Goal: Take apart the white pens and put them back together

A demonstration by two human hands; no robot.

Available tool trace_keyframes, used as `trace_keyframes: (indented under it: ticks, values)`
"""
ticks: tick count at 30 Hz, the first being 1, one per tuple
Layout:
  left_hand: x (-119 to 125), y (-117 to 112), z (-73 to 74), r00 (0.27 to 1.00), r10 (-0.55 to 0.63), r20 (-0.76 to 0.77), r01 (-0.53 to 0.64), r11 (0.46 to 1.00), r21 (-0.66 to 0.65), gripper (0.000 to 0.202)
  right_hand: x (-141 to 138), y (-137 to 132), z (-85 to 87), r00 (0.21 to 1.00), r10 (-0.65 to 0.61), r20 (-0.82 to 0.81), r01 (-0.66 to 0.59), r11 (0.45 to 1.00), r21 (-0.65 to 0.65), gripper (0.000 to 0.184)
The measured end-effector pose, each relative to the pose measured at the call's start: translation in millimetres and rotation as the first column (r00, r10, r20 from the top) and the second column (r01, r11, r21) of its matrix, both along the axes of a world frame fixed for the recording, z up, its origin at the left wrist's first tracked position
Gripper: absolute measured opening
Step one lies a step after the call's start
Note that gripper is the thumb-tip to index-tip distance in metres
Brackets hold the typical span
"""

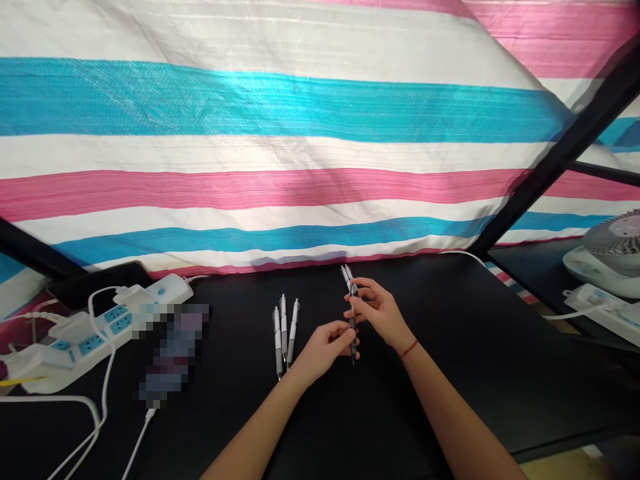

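Note:
Both my hands hold one pen [352, 313] upright over the black table [450, 373]. My left hand [324, 348] pinches its lower end near the tip. My right hand [379, 310] grips its upper half, fingers curled round the barrel; a red string circles that wrist. The pen has a dark barrel and a white clicker end pointing away from me. Three similar white and grey pens [284, 328] lie side by side on the table just left of my left hand.
White power strips [95, 327] with cables sit at the left edge, beside a blurred-out object [173, 353]. A white fan [613, 250] and another power strip [603, 308] stand at the right. A striped tarp [280, 133] hangs behind the table.

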State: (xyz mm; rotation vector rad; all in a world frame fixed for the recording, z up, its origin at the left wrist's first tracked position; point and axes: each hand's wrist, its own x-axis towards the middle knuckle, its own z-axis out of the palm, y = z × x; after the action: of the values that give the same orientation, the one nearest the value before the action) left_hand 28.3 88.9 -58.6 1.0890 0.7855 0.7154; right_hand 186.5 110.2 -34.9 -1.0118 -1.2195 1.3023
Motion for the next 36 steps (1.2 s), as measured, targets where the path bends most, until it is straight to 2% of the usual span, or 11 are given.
trace_keyframes:
  ticks: [4, 20, 31, 36]
  values:
    - [0.9, -0.6, 0.3, 1.000, -0.014, -0.006, 0.015, 1.000, 0.019, 0.033, 1.2, 1.2, -1.5, 0.999, 0.041, 0.010, -0.041, 0.999, -0.007, 0.038]
    - [-0.9, 0.9, 1.1, 1.000, 0.010, 0.005, -0.010, 1.000, -0.013, 0.034, 1.2, 2.2, -2.5, 1.000, 0.013, -0.004, -0.012, 1.000, 0.005, 0.044]
    - [-0.6, 1.1, -4.3, 1.000, -0.003, -0.031, 0.004, 0.999, 0.034, 0.033, 0.5, 2.0, -2.7, 0.999, 0.038, 0.013, -0.038, 0.999, 0.006, 0.039]
    - [-0.7, 1.3, -4.7, 1.000, 0.024, -0.014, -0.023, 0.999, 0.043, 0.034, 0.1, 2.0, -2.5, 1.000, 0.016, 0.011, -0.016, 1.000, 0.021, 0.043]
